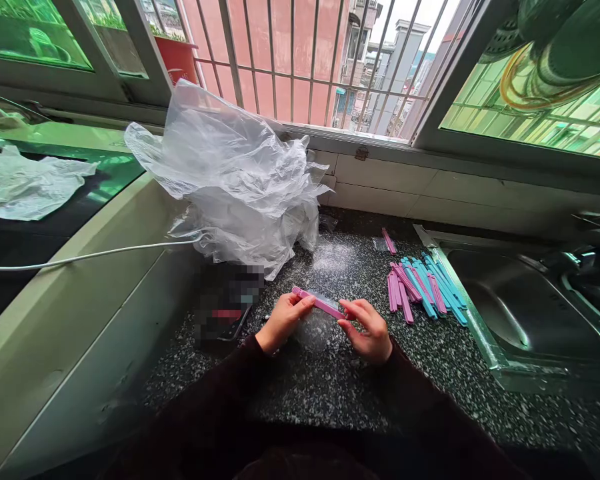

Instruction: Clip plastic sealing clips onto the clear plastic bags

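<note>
A slim pink plastic bag clip (325, 305) is held slantwise between my hands above the speckled counter. My left hand (285, 320) pinches its left end between thumb and fingers. My right hand (367, 328) has thumb and forefinger closed at the right end. Clear film (325, 299), like a small plastic sleeve, lies along the clip's upper edge; I cannot tell whether the clip is inside it. To the right of my hands is a loose pile of pink clips (405, 293) and blue clips (447, 287). Another pink clip (389, 241) lies apart behind the pile, by a scrap of clear film.
Crumpled clear plastic bags (240, 180) heap up behind my left hand. A dark, partly blurred object (225, 307) lies left of that hand. A steel sink (510, 300) borders the pile. A white cable (95, 255) runs in from the left. Barred windows stand behind.
</note>
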Demonstrator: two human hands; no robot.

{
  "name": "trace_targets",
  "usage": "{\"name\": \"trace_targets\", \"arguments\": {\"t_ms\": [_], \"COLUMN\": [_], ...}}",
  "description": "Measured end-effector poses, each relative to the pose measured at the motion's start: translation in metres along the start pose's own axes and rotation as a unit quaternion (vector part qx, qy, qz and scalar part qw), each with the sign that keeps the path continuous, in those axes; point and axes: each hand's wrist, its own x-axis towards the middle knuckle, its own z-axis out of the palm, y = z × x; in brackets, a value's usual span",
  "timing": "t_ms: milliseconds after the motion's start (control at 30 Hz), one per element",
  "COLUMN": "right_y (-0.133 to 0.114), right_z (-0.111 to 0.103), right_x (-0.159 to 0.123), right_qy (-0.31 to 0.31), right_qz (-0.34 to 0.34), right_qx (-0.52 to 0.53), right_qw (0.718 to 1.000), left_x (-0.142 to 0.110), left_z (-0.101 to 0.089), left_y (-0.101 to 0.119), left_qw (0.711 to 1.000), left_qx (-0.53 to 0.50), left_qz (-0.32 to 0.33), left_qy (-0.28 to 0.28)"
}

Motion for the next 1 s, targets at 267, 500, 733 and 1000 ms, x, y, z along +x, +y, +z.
{"name": "trace_targets", "arguments": {"t_ms": [267,500,733,1000], "right_y": [-0.0036,-0.0078,-0.0055,-0.0052], "right_z": [0.0018,0.0051,0.0069,0.0068], "right_x": [0.0042,0.0036,0.0014,0.0020], "right_qy": [-0.184,-0.151,-0.150,-0.145], "right_qz": [0.247,0.226,0.207,0.236], "right_qx": [0.201,0.140,0.112,0.116], "right_qw": [0.930,0.952,0.960,0.954], "left_x": [0.0017,0.0022,0.0024,0.0027], "left_z": [-0.0048,-0.0041,-0.0034,-0.0023], "left_y": [0.0081,0.0082,0.0091,0.0072], "left_qw": [0.989,0.995,0.994,0.992], "left_qx": [0.057,0.077,0.086,0.098], "left_qz": [0.028,0.049,0.058,0.076], "left_qy": [-0.131,-0.046,-0.043,-0.038]}}
